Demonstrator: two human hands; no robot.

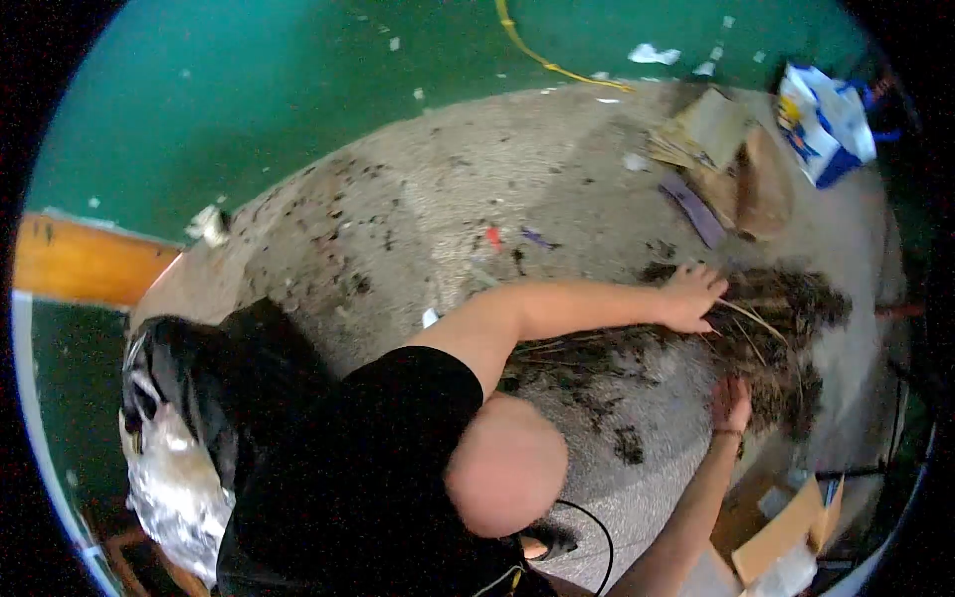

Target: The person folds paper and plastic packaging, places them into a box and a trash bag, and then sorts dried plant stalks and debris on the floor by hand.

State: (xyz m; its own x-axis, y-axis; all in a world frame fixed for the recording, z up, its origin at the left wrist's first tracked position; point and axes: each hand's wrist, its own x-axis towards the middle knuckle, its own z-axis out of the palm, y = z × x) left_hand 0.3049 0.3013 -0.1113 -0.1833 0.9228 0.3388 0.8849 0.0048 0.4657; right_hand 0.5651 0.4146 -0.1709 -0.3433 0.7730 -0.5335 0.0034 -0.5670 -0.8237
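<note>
A dark, ragged, fibrous mass lies on the rough floor, with loose dark bits scattered along it. My left hand reaches to its near edge, palm down and fingers apart. A thin pale stalk runs from beside the left fingers across the mass; whether the hand grips it is unclear. Lower down, my right hand, with a band at the wrist, touches the mass. Its fingers are blurred and partly sunk among the dark bits, so their grip is hidden.
Cardboard pieces, a purple strip and a blue-white bag lie at upper right. An open cardboard box stands at lower right. Dark crumbs litter the floor towards the green wall. A black bag is at left.
</note>
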